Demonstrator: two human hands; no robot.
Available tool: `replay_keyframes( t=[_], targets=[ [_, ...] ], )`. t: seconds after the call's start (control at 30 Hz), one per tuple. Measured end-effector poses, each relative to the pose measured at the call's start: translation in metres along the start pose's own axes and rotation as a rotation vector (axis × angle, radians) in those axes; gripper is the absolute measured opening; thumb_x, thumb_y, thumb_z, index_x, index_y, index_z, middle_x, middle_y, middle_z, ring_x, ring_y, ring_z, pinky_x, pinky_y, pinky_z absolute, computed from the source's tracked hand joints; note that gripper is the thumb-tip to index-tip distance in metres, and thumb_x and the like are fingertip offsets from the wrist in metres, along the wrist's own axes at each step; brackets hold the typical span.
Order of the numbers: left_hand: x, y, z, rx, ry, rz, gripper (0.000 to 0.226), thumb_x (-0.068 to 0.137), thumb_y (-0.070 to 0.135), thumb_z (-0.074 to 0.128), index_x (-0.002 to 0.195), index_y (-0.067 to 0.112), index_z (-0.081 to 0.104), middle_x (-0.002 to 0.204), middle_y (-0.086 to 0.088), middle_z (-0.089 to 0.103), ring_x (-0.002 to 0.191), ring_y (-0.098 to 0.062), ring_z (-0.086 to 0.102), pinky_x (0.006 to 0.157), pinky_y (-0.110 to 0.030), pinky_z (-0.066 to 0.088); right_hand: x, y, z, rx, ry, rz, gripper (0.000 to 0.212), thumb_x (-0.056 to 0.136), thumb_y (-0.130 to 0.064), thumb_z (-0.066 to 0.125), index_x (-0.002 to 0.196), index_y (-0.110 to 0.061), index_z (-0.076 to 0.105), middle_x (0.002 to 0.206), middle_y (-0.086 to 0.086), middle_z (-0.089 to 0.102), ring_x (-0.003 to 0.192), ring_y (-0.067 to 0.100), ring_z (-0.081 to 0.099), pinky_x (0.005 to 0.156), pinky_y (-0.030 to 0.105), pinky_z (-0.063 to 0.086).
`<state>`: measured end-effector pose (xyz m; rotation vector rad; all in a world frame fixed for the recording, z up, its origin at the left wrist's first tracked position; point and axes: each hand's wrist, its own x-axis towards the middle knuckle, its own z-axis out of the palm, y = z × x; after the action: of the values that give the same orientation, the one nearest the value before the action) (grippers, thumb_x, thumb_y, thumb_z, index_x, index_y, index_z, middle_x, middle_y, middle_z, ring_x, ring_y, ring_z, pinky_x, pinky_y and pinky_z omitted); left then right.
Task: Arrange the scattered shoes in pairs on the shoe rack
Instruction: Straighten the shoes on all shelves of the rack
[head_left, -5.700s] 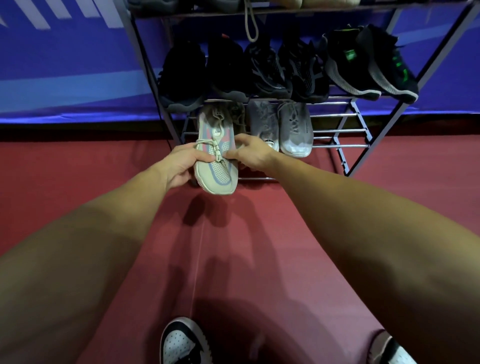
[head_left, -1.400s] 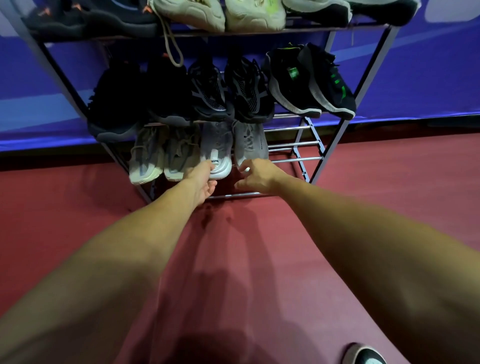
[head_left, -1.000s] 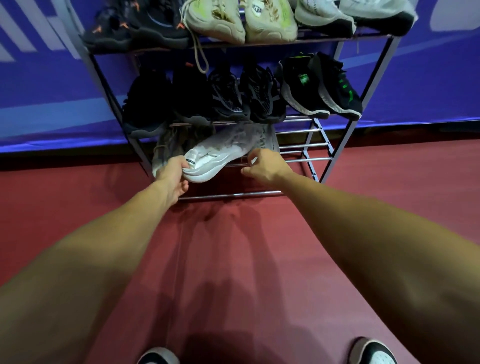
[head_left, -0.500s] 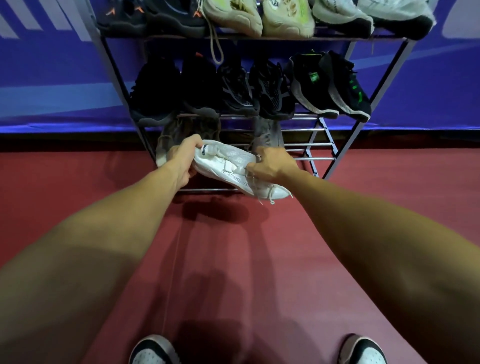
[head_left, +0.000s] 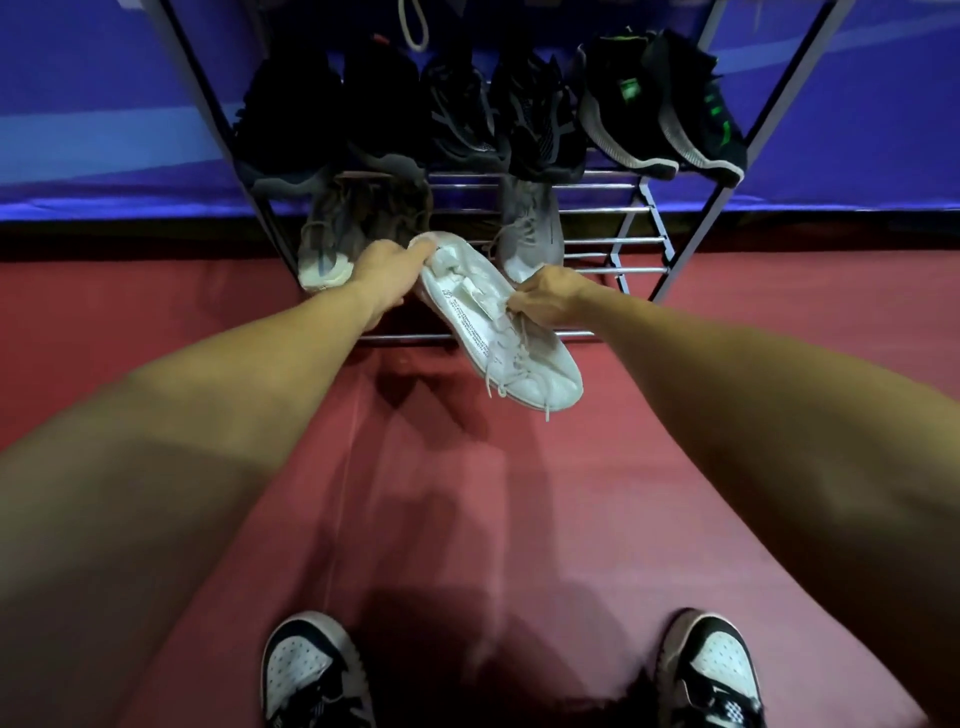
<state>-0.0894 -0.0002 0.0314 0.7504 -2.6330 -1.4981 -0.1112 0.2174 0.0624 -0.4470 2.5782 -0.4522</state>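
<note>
I hold a pale grey sneaker (head_left: 483, 322) in both hands in front of the shoe rack (head_left: 613, 241); it is turned so its toe points down toward me and its laces dangle. My left hand (head_left: 387, 278) grips its heel end. My right hand (head_left: 545, 299) grips its middle near the laces. Its grey mate (head_left: 530, 228) lies on the bottom shelf just behind my right hand. A beige pair (head_left: 337, 236) lies at the left of that shelf.
The shelf above carries dark shoes: a black pair (head_left: 332, 109), a black-grey pair (head_left: 504, 119) and a black pair with green marks (head_left: 660, 119). A lace loop (head_left: 413, 26) hangs from higher up. Red floor (head_left: 457, 493) lies in front, with my feet (head_left: 311, 670) at the bottom edge.
The pale grey sneaker came off the bottom shelf, turned over in my hands and moved out toward me. Its mate stayed on the shelf.
</note>
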Motion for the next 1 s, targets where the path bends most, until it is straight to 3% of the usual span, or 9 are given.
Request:
replay_keyframes(
  t=[0.1,0.17,0.33,0.4,0.5,0.63,0.73,0.83,1.0],
  targets=[
    [-0.004,-0.008,0.001,0.393,-0.016,0.223,0.062,0.083,0.068,0.059,0.115,0.015,0.062,0.109,-0.001,0.055,0.095,-0.020,0.057,0.085,-0.033,0.047,0.001,0.007,-0.002,0.148,0.023,0.016,0.030,0.102,-0.028,0.052,0.113,-0.008,0.072,0.102,0.006,0.063,0.084,0.019,0.059,0.064,0.019,0.045],
    [-0.012,-0.009,0.003,0.491,-0.098,0.310,0.063,0.081,0.071,0.059,0.113,0.016,0.064,0.108,-0.001,0.059,0.093,-0.019,0.060,0.087,-0.034,0.050,0.004,0.009,-0.004,0.198,0.070,0.035,0.025,0.099,-0.028,0.055,0.096,-0.009,0.072,0.092,0.007,0.062,0.083,0.021,0.056,0.067,0.024,0.042],
    [-0.023,-0.006,0.010,0.324,-0.279,0.291,0.026,0.082,0.055,0.067,0.088,0.030,0.062,0.077,0.018,0.065,0.068,0.009,0.063,0.053,-0.009,0.041,0.016,0.006,-0.008,0.385,0.131,0.080,0.015,0.099,-0.025,0.055,0.090,-0.015,0.060,0.098,0.008,0.060,0.082,0.020,0.055,0.070,0.026,0.049],
    [-0.022,-0.003,0.010,0.231,-0.297,0.263,0.027,0.078,0.048,0.072,0.091,0.026,0.066,0.075,0.016,0.070,0.069,0.004,0.065,0.060,-0.011,0.048,0.022,0.005,-0.006,0.434,0.136,0.071,0.013,0.100,-0.025,0.055,0.096,-0.014,0.060,0.103,0.009,0.060,0.091,0.021,0.056,0.092,0.035,0.051],
    [-0.014,-0.001,0.010,0.083,-0.274,0.184,0.029,0.082,0.036,0.076,0.102,0.015,0.072,0.094,0.001,0.077,0.091,-0.017,0.073,0.083,-0.032,0.058,0.023,-0.001,-0.002,0.418,0.172,0.017,0.017,0.099,-0.030,0.057,0.101,-0.015,0.064,0.102,0.006,0.064,0.093,0.021,0.058,0.085,0.032,0.049],
    [-0.005,0.001,0.011,-0.109,-0.153,0.074,0.020,0.085,0.035,0.078,0.098,0.020,0.074,0.090,0.002,0.076,0.081,-0.011,0.068,0.068,-0.022,0.050,0.021,-0.009,0.002,0.602,0.127,-0.045,0.039,0.093,-0.031,0.069,0.129,-0.015,0.064,0.116,0.000,0.070,0.104,0.018,0.068,0.088,0.025,0.052],
    [0.002,0.001,0.015,-0.156,-0.107,0.038,0.022,0.086,0.032,0.078,0.102,0.018,0.073,0.094,-0.003,0.075,0.072,-0.009,0.065,0.060,-0.019,0.047,0.024,-0.010,0.007,0.590,0.056,0.006,0.045,0.090,-0.028,0.073,0.130,-0.011,0.062,0.110,0.002,0.070,0.086,0.013,0.067,0.072,0.015,0.052],
    [0.008,0.001,0.015,0.048,-0.083,0.095,0.031,0.084,0.039,0.077,0.103,0.015,0.076,0.092,-0.001,0.075,0.080,-0.011,0.068,0.071,-0.026,0.053,0.028,-0.007,0.011,0.645,0.059,0.045,0.041,0.090,-0.011,0.072,0.130,-0.008,0.062,0.092,0.002,0.067,0.067,0.009,0.061,0.049,0.010,0.046],
    [0.016,0.004,0.014,0.416,-0.030,0.167,0.044,0.084,0.050,0.069,0.101,0.010,0.073,0.093,-0.006,0.073,0.088,-0.025,0.066,0.079,-0.036,0.054,0.045,-0.005,0.017,0.677,0.156,0.059,0.047,0.090,-0.002,0.066,0.136,-0.012,0.059,0.086,0.001,0.064,0.073,0.013,0.060,0.063,0.018,0.047]
  ],
)
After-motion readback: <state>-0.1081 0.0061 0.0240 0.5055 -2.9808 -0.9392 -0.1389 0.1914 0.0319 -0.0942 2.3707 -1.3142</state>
